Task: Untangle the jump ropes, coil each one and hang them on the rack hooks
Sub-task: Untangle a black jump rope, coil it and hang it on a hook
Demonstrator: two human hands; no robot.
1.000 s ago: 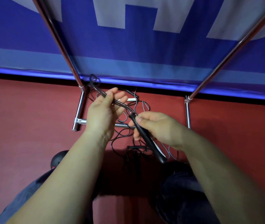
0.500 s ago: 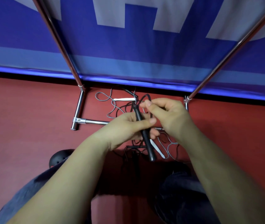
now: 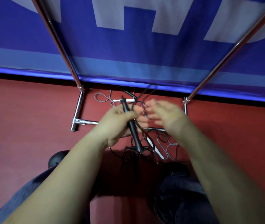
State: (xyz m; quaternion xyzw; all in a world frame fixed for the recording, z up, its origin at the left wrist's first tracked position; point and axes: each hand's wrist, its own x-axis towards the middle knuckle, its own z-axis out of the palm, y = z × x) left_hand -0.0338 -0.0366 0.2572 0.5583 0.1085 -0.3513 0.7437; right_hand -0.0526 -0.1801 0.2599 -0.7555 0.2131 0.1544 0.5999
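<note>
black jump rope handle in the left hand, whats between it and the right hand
In the head view, thin dark rope cord between black handle in left hand and blurred right hand.

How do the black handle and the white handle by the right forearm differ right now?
The black handle is gripped in the left hand, raised off the floor; the white handle lies loose on the red floor. The black handle looks thicker, though it is nearer the camera; the white handle looks slimmer. Both are long, tapered jump-rope handles with cord attached.
</note>
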